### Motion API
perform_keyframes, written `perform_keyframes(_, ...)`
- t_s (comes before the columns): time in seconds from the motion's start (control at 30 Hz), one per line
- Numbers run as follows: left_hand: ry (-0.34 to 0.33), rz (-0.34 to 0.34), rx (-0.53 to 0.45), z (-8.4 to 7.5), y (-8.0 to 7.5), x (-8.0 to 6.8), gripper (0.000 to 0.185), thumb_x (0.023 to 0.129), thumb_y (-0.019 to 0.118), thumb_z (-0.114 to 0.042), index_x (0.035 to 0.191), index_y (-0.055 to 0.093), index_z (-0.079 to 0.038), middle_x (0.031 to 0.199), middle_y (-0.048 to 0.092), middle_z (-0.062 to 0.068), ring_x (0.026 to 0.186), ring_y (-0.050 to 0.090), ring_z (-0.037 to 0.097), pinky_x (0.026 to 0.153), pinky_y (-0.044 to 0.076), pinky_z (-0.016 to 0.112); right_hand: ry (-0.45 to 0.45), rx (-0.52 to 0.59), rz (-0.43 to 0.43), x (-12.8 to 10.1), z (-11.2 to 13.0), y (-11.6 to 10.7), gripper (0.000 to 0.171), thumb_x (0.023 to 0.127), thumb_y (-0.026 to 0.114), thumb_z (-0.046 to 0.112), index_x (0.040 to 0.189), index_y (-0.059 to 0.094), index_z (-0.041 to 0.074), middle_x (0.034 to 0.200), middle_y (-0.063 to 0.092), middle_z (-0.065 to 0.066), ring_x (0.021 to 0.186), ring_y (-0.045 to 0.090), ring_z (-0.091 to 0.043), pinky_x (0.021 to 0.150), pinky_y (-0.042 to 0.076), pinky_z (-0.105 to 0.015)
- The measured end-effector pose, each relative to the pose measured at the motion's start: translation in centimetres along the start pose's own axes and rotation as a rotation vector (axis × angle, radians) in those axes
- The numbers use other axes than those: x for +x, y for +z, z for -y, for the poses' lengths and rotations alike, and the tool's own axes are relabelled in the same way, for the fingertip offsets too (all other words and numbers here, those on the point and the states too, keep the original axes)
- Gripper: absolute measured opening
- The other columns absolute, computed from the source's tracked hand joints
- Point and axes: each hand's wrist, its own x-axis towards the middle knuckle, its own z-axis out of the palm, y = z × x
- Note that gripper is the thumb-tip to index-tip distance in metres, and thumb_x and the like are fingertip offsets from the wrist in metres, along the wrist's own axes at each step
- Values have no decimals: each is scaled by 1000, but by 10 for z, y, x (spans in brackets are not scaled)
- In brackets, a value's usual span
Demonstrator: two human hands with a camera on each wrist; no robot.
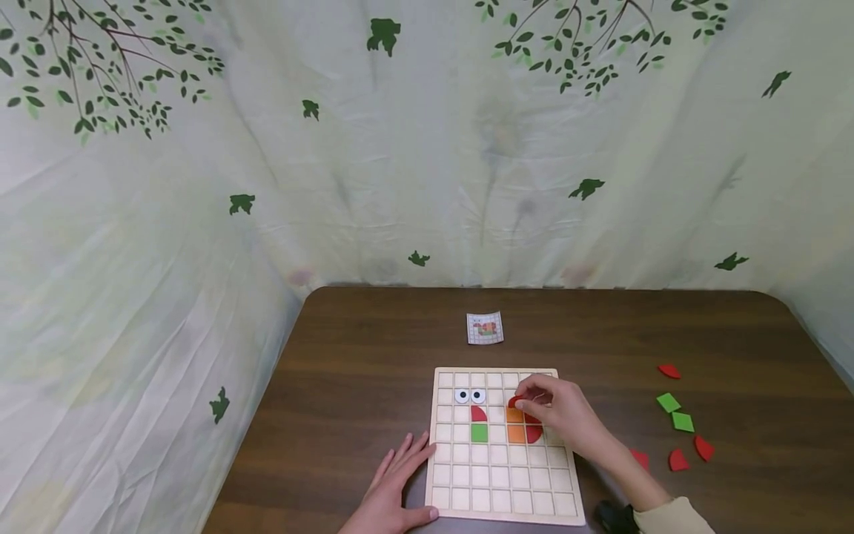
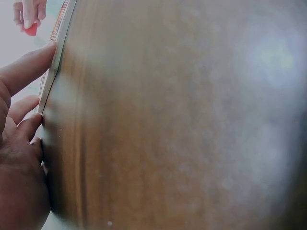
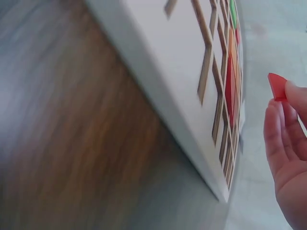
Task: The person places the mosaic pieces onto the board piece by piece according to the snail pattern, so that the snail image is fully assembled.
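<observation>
My right hand (image 1: 557, 411) pinches a red quarter-round tile (image 3: 277, 87) between thumb and fingers, over the upper right part of a white grid board (image 1: 490, 475). On the board sit two eye tiles (image 1: 470, 396), a red quarter-round tile (image 1: 477, 414) and a green square (image 1: 479, 432) below them. Further right are orange squares (image 1: 517, 434) and red quarter-round tiles (image 1: 533, 434), partly covered by the right hand. With fingers spread, my left hand (image 1: 398, 486) touches the board's left edge; in the left wrist view its thumb and fingertips meet the rim.
Loose red tiles (image 1: 678, 460) and green squares (image 1: 683, 422) lie on the brown table (image 1: 360, 356) right of the board. A small picture card (image 1: 485, 328) lies behind the board. A leaf-printed curtain (image 1: 454, 148) hangs behind the table.
</observation>
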Motion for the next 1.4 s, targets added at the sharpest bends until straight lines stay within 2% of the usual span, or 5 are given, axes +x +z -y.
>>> perform_keyframes(0.3,35,-15,34,0,1,0,82,78,80,-35,150,42,-25,159,30,1,149,12,31,102,-11,10,-46,14,64,14,11,15,17,84,78,9,93,69,20,85,67,11,76,61,-14,71,54,-26)
perform_keyframes(0.4,39,-19,29,-1,1,-1,82,78,81,-35,149,43,-24,159,30,2,148,13,33,106,-9,15,-62,34,107,19,14,20,14,85,76,9,95,70,16,87,67,10,78,62,-12,72,55,-25)
perform_keyframes(0.63,47,-14,17,-4,-2,0,81,79,80,-35,150,42,-24,159,30,2,148,13,36,110,1,52,-119,8,214,34,20,35,13,88,74,13,100,73,17,90,68,12,80,62,-9,76,54,-26)
perform_keyframes(0.9,68,-23,47,3,1,1,82,78,80,-36,150,42,-23,159,30,1,148,13,31,103,-11,10,-146,-72,240,43,24,50,11,88,74,12,93,73,22,84,66,13,75,60,-6,71,51,-26)
perform_keyframes(1.4,108,-57,61,-3,1,-2,83,76,81,-32,149,44,-19,158,32,4,147,16,35,105,-8,13,-200,-149,257,47,25,61,10,87,75,9,86,73,19,73,63,13,67,56,-2,64,48,-24)
